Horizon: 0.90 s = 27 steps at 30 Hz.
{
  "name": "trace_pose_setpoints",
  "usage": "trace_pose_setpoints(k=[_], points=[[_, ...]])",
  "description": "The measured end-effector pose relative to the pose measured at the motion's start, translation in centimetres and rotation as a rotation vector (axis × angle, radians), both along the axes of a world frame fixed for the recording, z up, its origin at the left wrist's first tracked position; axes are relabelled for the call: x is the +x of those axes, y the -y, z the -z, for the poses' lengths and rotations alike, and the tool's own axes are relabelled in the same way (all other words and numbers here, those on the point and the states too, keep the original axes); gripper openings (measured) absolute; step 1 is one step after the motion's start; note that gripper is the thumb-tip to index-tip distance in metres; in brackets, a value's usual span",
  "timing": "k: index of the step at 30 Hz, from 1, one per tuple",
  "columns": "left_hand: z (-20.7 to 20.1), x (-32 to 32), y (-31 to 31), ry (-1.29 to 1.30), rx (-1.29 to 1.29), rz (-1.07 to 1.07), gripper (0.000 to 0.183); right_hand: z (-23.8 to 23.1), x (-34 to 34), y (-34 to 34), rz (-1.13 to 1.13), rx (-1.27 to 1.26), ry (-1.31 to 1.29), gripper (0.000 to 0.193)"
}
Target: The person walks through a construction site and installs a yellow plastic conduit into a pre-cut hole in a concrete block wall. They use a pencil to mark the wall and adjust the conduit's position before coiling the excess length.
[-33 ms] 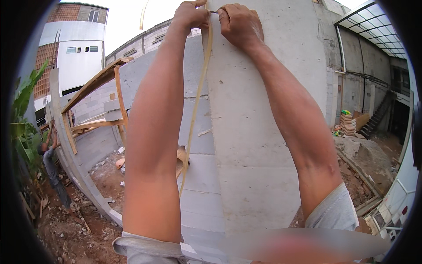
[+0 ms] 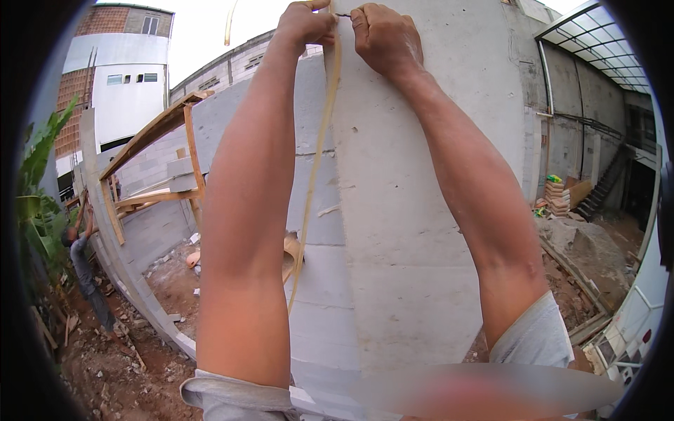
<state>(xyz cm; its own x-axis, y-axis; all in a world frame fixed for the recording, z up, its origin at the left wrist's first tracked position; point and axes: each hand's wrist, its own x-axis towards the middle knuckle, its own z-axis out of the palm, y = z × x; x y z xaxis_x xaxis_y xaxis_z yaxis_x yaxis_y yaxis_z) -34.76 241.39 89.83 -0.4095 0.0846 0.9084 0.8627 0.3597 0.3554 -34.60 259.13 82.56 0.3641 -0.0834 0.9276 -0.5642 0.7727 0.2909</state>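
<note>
Both my arms reach up to the top of a grey concrete column (image 2: 393,210). A yellowish, translucent hose (image 2: 315,168) hangs down along the column's left edge, its upper part at my left hand (image 2: 306,25). The fingers of that hand are closed round the hose, beside the column's edge. My right hand (image 2: 387,36) is closed against the column face, pinching a thin dark object (image 2: 342,15) between thumb and finger. The object's tip points left toward the hose; most of it is hidden, so its kind does not show.
A grey block wall (image 2: 319,203) joins the column on the left. Timber framing (image 2: 193,140) stands beyond it. Another person (image 2: 88,266) works at far left near a banana plant. A sand heap (image 2: 583,238) and stacked sacks (image 2: 557,196) lie to the right.
My right hand has shifted very slightly right and up with the dark object, and the whole view has moved a touch. Both grips look the same.
</note>
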Motion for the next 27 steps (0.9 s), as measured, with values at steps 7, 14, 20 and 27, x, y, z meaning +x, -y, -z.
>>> trace_pose_setpoints(k=[7,14,20,27], points=[[-2.9,-0.4,1.6,0.070,-0.081,-0.024,0.050,3.2,2.1,1.3,0.155,0.165,0.003,0.026],[0.6,1.0,1.0,-0.405,-0.386,-0.871,0.068,3.7,1.1,0.9,0.283,0.155,0.066,0.024],[0.5,3.9,1.9,-0.383,-0.543,-0.896,0.075,3.5,0.4,1.3,0.104,0.159,-0.032,0.022],[1.3,4.3,1.5,-0.431,-0.600,-1.073,0.073,3.4,0.1,1.3,0.108,0.140,-0.134,0.019]])
